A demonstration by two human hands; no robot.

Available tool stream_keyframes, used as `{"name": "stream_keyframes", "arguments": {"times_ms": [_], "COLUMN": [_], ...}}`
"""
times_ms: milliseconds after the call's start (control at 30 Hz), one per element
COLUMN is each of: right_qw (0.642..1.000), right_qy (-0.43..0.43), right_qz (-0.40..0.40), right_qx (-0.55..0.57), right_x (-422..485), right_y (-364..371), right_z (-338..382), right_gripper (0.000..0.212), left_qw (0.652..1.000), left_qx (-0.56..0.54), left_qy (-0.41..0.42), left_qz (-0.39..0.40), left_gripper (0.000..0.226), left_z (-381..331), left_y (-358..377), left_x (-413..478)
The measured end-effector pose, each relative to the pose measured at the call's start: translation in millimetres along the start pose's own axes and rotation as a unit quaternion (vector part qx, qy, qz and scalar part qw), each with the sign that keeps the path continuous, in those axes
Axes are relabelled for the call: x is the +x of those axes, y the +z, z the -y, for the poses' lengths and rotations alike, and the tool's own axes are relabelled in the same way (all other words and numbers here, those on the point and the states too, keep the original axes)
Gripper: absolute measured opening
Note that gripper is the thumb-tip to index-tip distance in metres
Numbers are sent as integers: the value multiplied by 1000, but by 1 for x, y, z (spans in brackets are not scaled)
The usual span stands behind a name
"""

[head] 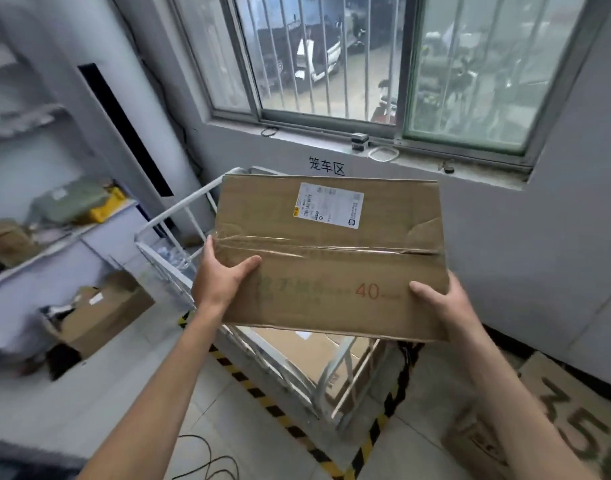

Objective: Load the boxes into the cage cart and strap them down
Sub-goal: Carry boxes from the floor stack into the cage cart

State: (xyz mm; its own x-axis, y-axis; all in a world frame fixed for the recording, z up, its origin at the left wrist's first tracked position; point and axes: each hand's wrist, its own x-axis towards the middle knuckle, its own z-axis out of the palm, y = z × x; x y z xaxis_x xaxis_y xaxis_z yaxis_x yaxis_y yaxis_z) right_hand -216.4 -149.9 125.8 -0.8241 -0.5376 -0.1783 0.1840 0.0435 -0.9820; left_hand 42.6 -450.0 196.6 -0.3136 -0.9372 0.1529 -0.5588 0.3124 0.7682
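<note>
I hold a taped brown cardboard box (328,251) with a white shipping label and a red "40" print, lifted above the white wire cage cart (179,216). My left hand (224,275) grips its left near edge, thumb on top. My right hand (439,299) grips the right near corner. Inside the cart, beneath the held box, lies another cardboard box (307,351), partly hidden.
A barred window and its sill run along the wall behind the cart. Shelves with parcels stand at the left, with an open box (99,313) on the floor below. A large box marked "35" (553,424) sits at the lower right. Yellow-black floor tape (255,389) outlines the cart area.
</note>
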Motion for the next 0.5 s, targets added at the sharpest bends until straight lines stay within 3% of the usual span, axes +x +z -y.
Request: {"name": "stream_keyframes", "arguments": {"times_ms": [267, 400, 500], "right_qw": [1000, 1000, 999], "right_qy": [10, 29, 38], "right_qz": [1, 3, 8], "right_qx": [-3, -11, -8], "right_x": [45, 82, 103], "right_y": [116, 182, 231], "right_z": [-9, -23, -37], "right_gripper": [59, 77, 64], "left_qw": [1000, 999, 998], "left_qx": [4, -18, -23], "left_qy": [2, -25, -47], "left_qz": [8, 18, 21], "left_gripper": [108, 113, 117], "left_z": [66, 108, 143], "left_y": [-29, -36, -48], "left_x": [103, 163, 199]}}
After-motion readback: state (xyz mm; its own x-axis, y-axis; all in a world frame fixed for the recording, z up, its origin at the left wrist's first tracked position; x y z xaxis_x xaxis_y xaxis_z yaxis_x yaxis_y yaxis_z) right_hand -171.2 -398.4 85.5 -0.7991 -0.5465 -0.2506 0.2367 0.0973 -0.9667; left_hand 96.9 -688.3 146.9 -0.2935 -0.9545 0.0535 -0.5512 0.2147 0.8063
